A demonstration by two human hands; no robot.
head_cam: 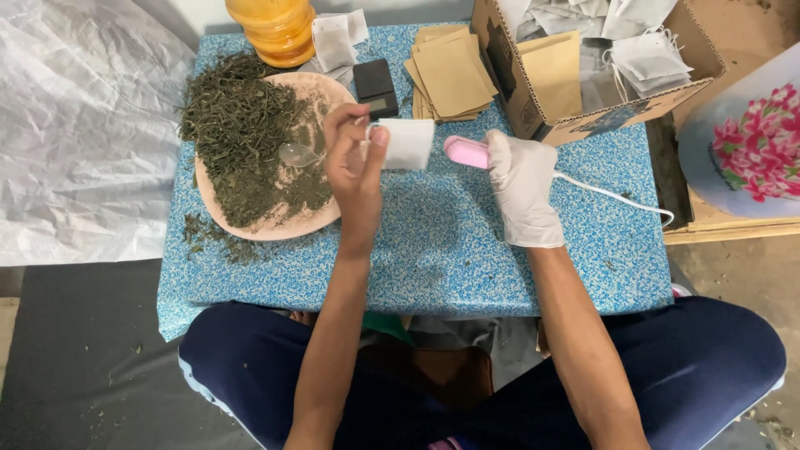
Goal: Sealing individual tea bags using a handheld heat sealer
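Between your left hand's (354, 158) thumb and fingers a white tea bag (406, 143) is pinched, above the table (433, 242) beside the plate (275, 225) of dried leaves (242, 125). Your gloved right hand (521, 187) grips a pink sealer (467, 152). Keep the bag's edge flat and square to it. A cardboard box (583, 67) sits behind, with white sheeting (75, 125) to your left.

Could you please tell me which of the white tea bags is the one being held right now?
The white tea bag pinched in the left hand above the blue table; the other white tea bags lie in the cardboard box.
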